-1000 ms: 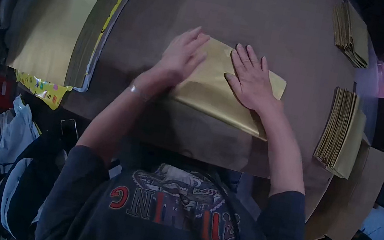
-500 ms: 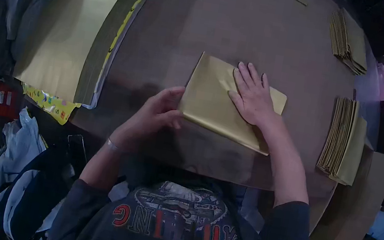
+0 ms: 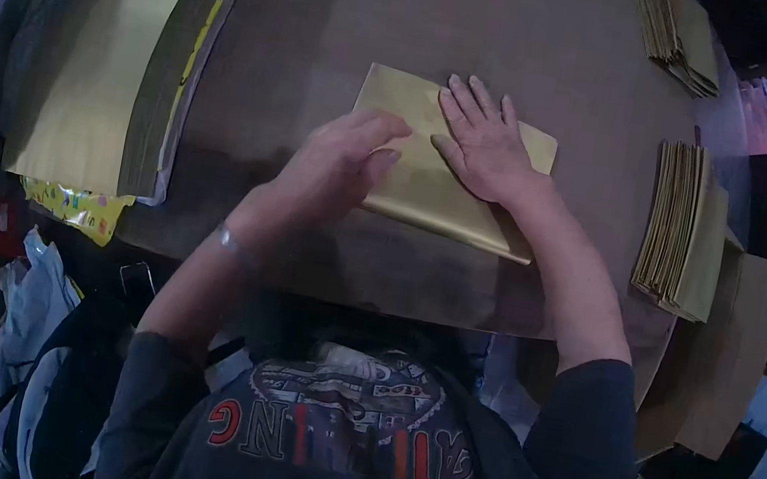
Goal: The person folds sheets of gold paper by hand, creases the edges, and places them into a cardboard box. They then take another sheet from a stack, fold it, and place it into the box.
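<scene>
A folded sheet of shiny gold paper (image 3: pixel 412 189) lies on the brown table in front of me. My right hand (image 3: pixel 488 150) rests flat on its right half, fingers spread. Over the paper's left edge is my left hand (image 3: pixel 341 159), with bent fingers and the thumb a little apart from them. I see nothing between them, and this hand hides part of the left edge.
Large gold sheets (image 3: pixel 87 68) form a thick stack at the left, on yellow printed wrapping (image 3: pixel 94 209). Folded gold pieces stand bundled at the right (image 3: pixel 678 228) and far right (image 3: pixel 679 35). An open cardboard box (image 3: pixel 730 348) is beside the table's right edge.
My left hand has moved from beside the paper's left edge to over it. The right hand stays flat on the paper. The whole view has shifted slightly.
</scene>
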{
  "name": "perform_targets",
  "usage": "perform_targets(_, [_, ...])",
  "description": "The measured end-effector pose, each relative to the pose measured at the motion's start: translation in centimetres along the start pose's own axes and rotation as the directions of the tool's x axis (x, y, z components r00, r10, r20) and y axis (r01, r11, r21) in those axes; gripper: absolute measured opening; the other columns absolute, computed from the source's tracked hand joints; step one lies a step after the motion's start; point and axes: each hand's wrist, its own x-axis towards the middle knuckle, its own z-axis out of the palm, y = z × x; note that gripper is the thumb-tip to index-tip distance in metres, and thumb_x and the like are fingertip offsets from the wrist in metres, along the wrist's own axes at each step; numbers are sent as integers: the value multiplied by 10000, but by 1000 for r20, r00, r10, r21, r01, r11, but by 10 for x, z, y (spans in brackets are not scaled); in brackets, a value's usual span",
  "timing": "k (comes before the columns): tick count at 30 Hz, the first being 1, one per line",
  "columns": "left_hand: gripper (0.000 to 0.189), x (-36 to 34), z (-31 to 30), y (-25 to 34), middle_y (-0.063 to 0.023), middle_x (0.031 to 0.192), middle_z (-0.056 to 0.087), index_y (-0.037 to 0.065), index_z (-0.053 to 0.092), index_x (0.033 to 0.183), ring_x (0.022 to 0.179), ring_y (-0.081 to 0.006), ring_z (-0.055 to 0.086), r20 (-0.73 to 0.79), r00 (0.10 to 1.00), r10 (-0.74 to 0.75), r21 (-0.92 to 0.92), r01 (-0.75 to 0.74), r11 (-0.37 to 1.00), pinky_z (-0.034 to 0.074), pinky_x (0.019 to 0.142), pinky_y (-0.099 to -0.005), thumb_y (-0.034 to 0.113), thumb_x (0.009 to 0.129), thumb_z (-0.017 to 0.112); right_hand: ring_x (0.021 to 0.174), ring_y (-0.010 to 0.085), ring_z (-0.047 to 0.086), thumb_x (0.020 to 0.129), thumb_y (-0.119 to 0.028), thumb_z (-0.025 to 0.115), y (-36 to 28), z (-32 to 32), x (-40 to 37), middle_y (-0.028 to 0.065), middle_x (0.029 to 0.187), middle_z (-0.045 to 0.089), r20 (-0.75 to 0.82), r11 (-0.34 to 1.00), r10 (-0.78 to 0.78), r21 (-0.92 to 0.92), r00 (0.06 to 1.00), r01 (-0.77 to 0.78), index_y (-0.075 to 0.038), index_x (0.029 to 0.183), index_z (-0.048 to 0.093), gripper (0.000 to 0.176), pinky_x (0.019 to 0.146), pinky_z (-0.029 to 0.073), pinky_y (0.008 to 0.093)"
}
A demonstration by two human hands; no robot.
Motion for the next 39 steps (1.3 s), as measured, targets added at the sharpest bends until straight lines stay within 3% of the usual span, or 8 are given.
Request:
perform_targets(2, [354, 21, 25, -15, -207, 1289, 558, -23, 565, 1207, 1177, -378, 545, -35, 993, 111, 39, -109, 993, 462, 981, -430, 137, 895, 612, 1491, 312, 109, 1015, -444, 349, 1, 1, -2, 112, 1610, 167, -37, 1000, -20, 15, 999, 20, -73, 1520, 253, 634, 1181, 131, 563])
perform_targets(5, [546, 45, 41, -29, -211, 1457, 399, 13, 426, 1371, 1385, -375, 341, 112, 993, 38, 241, -64, 969, 342, 1103, -478, 253, 914, 604, 1492, 309, 105, 1004, -450, 368, 2, 2, -1, 106, 1612, 162, -51, 999, -31, 6, 998, 31, -82, 1526, 243, 650, 1181, 133, 564])
perform_targets(12, [745, 31, 39, -51, -213, 1495, 369, 13, 438, 1403, 1395, -394, 338, 187, 948, 258, 553, -319, 770, 309, 1095, -569, 499, 865, 612, 1486, 318, 135, 995, -450, 378, 3, 9, -2, 109, 1603, 189, -108, 999, -31, 19, 994, 33, -69, 1509, 278, 647, 1176, 150, 570])
perform_targets(18, [777, 9, 40, -29, -238, 1479, 365, 58, 488, 1380, 1395, -390, 338, 314, 924, 216, 502, -355, 789, 314, 1078, -594, 586, 825, 621, 1485, 312, 140, 1003, -453, 363, 8, 10, -1, 111, 1601, 194, -112, 998, -55, 23, 992, 58, -81, 1504, 294, 628, 1174, 147, 576])
perform_targets(24, [740, -11, 41, -19, -156, 1558, 251, 134, 474, 1408, 1453, -341, 222, 381, 890, 250, 436, -411, 800, 232, 1125, -589, 652, 879, 479, 1486, 304, 143, 1002, -479, 348, 13, 2, -4, 108, 1600, 199, -66, 997, -71, -24, 995, 70, -90, 1505, 298, 637, 1170, 159, 584])
perform_targets(30, [770, -22, 74, -5, -157, 1550, 282, 120, 475, 1408, 1458, -318, 222, 405, 812, 421, 329, -558, 761, 195, 1138, -593, 651, 852, 515, 1481, 303, 161, 995, -489, 369, 16, 11, -3, 108, 1594, 220, -111, 996, -83, -42, 990, 79, -84, 1498, 311, 647, 1155, 189, 593])
perform_targets(33, [791, -14, 95, 21, -148, 1548, 301, 112, 429, 1439, 1459, -306, 210, 488, 790, 371, 277, -544, 792, 180, 1149, -575, 621, 845, 544, 1470, 313, 189, 992, -477, 392, 18, 17, -3, 112, 1582, 248, -168, 994, -108, -28, 980, 105, -83, 1487, 332, 635, 1134, 214, 611])
perform_targets(39, [848, 0, 123, 52, -106, 1564, 271, 108, 305, 1505, 1473, -290, 173, 553, 751, 360, 192, -535, 823, 127, 1153, -616, 616, 865, 531, 1490, 279, 129, 1006, -521, 301, 13, 6, -3, 65, 1606, 198, -60, 998, -53, -36, 997, 51, -123, 1522, 280, 652, 1185, 118, 583])
